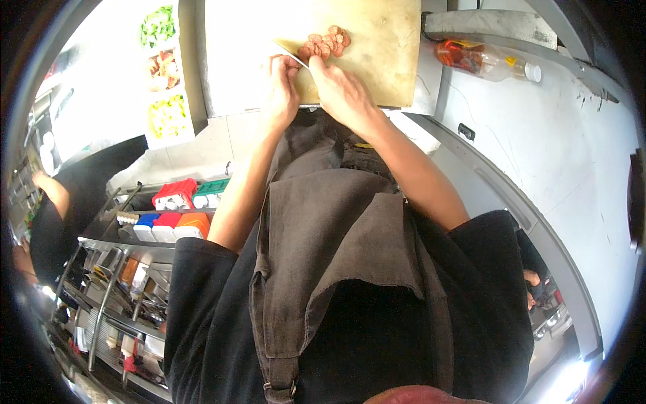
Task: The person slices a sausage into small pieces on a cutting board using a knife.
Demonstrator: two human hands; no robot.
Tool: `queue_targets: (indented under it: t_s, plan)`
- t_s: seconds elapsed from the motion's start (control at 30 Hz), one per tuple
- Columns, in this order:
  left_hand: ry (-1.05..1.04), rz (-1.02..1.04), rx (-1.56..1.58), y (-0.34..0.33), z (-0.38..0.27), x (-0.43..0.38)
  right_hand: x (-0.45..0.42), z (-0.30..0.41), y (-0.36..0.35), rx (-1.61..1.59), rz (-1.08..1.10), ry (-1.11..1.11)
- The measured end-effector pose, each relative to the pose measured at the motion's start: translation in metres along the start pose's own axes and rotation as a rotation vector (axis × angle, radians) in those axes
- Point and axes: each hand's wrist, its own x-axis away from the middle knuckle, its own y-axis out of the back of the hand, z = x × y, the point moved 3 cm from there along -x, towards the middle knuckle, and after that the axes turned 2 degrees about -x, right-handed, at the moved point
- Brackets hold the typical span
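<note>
On a pale yellow cutting board (388, 55), my right hand (343, 88) grips a knife (288, 53), its blade pointing up and left. Curled fingers of my left hand (286, 83) rest close against the blade's left side; whether they hold a piece of food is hidden by glare and the fingers. Round reddish-brown slices, apparently sausage (330, 41), lie in a loose pile just beyond my right hand. The knife's handle is covered by my right hand.
Left of the board stand containers of chopped green vegetable (158, 26), reddish pieces (164, 70) and yellow-green pieces (168, 116). A plastic bottle (487, 61) of orange-red liquid lies at the right. Another person's arm (53, 192) shows far left, near metal shelving (126, 245) with coloured bins.
</note>
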Motion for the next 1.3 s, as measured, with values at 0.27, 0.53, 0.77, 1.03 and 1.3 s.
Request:
queue_targets:
  t_s: [0.27, 0.53, 0.77, 1.03, 1.3]
  plan:
    - [-0.021, -0.04, -0.02, 0.003, 0.009, 0.004, 0.016, 0.015, 0.016, 0.061, 0.016, 0.031]
    - [-0.039, -0.012, 0.068, 0.0, 0.001, -0.002, -0.01, 0.004, 0.012, 0.057, 0.021, 0.016]
    - [-0.026, -0.038, -0.005, 0.0, 0.001, 0.001, -0.001, 0.003, -0.002, 0.072, 0.049, -0.027]
    - [0.023, -0.05, 0.033, 0.006, -0.002, 0.003, 0.009, 0.016, 0.016, 0.05, 0.049, 0.014]
    - [-0.035, -0.036, 0.008, 0.012, -0.013, 0.003, -0.023, -0.013, 0.002, -0.091, 0.107, -0.052]
